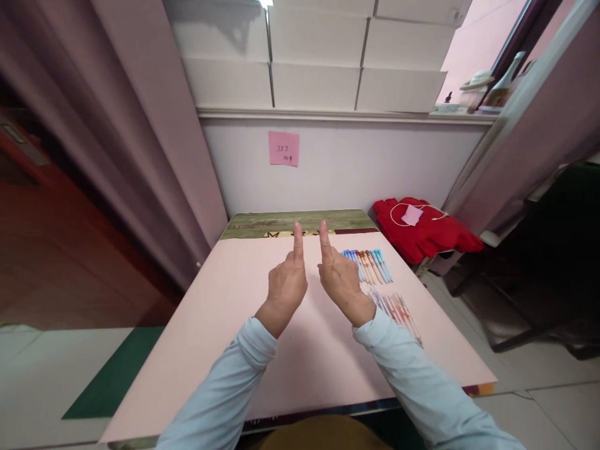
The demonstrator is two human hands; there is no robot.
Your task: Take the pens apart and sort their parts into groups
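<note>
My left hand (pixel 287 282) and my right hand (pixel 338 275) hover side by side over the middle of a pink table top (pixel 225 312). Each points its index finger straight ahead, with the other fingers curled in, and holds nothing. Just right of my right hand lies a row of several blue and orange pens (pixel 368 265). A second row of clear pens with red parts (pixel 398 312) lies nearer me, partly hidden by my right wrist and sleeve.
A pink sticky note (pixel 284 148) hangs on the wall behind the table. A stool with red cloth and a white cord (pixel 422 228) stands at the right. Curtains hang at left and right. White boxes (pixel 319 56) stack on the sill above.
</note>
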